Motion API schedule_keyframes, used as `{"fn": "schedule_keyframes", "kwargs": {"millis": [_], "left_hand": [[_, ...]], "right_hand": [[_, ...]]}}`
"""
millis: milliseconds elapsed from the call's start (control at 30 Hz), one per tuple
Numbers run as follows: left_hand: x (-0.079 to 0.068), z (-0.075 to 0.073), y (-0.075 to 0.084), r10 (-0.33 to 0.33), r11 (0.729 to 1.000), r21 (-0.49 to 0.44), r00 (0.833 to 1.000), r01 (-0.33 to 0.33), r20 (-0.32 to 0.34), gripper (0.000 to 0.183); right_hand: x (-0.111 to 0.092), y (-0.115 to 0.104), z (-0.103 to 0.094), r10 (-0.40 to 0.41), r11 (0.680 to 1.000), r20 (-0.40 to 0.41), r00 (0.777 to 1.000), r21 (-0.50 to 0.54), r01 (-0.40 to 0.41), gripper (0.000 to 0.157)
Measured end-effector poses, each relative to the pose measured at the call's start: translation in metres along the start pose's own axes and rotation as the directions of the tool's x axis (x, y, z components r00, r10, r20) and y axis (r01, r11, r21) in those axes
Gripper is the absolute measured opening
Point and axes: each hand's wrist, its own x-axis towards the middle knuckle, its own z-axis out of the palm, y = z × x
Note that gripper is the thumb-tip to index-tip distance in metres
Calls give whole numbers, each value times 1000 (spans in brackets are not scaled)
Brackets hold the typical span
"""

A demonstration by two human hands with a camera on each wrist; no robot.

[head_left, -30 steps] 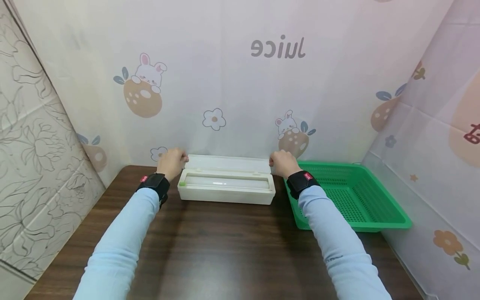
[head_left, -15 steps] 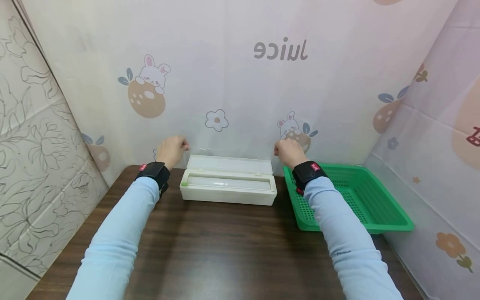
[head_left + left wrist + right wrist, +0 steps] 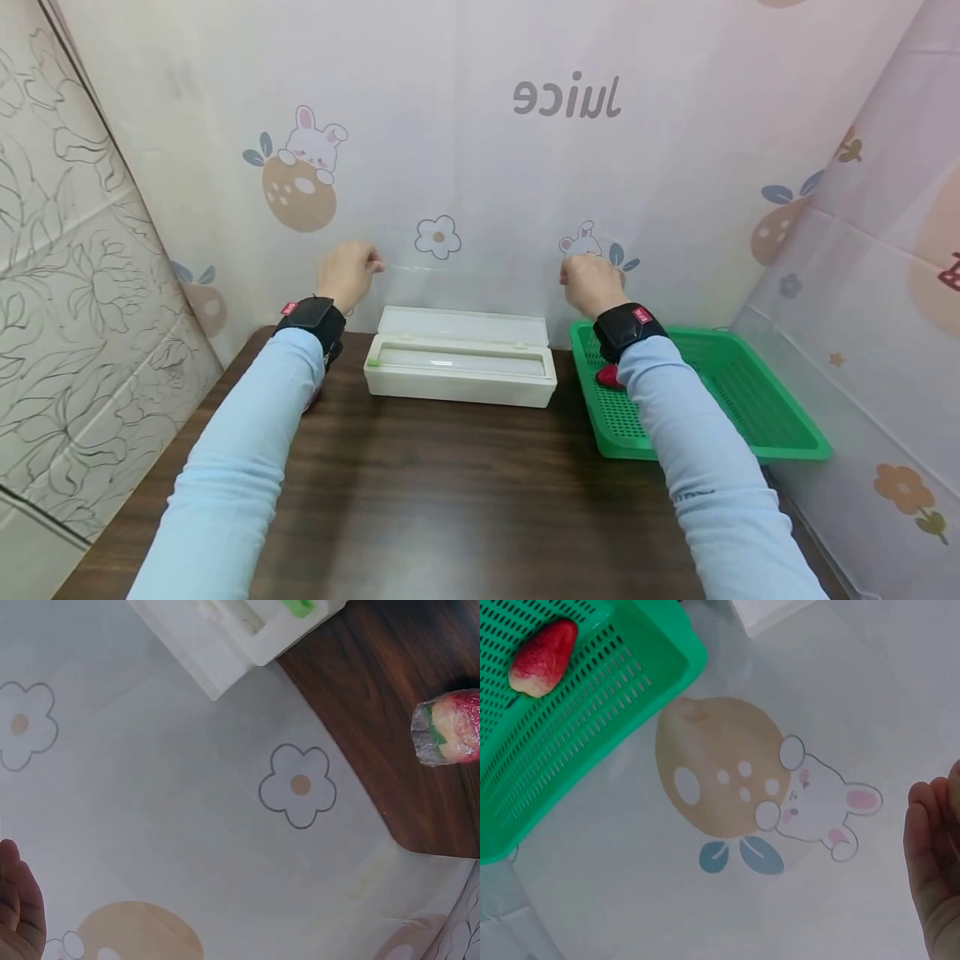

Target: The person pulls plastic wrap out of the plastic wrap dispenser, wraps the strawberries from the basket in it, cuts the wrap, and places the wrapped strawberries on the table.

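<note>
A long white cling film dispenser [image 3: 461, 388] stands at the back of the table, its lid [image 3: 465, 325] tipped back. Above it, a sheet of clear cling film [image 3: 420, 268] shows faintly between the two hands. My left hand [image 3: 348, 275] pinches one end of its edge at the left; my right hand [image 3: 592, 286] grips the other end at the right, fingers curled. Only curled fingers of the left hand [image 3: 21, 911] and right hand [image 3: 936, 862] appear at the borders of the wrist views.
A green slotted basket [image 3: 750, 400] stands to the right, with a red and pale fruit [image 3: 544, 660] in it. Another red fruit wrapped in clear film [image 3: 454, 729] lies on the dark wooden table [image 3: 450, 500], mostly behind the left forearm in the head view. A printed curtain [image 3: 450, 125] hangs behind.
Both hands have risen from beside the dispenser lid, drawing the cling film upward. The right arm has shifted slightly right, and the red fruit in the basket now shows beside it.
</note>
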Motion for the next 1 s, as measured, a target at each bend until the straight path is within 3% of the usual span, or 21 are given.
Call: {"fn": "schedule_keyframes", "kwargs": {"millis": [267, 600, 1000], "left_hand": [[7, -15, 6, 3, 1000, 1, 1000, -3, -20, 19], [9, -24, 13, 1, 1000, -3, 999, -1, -49, 19], [4, -44, 20, 27, 999, -27, 997, -29, -73, 20]], "right_hand": [[2, 0, -12, -23, 998, -52, 998, 57, 26, 22], [5, 0, -24, -19, 998, -67, 998, 54, 23, 16], [-3, -2, -40, -65, 996, -146, 987, 43, 72, 16]]}}
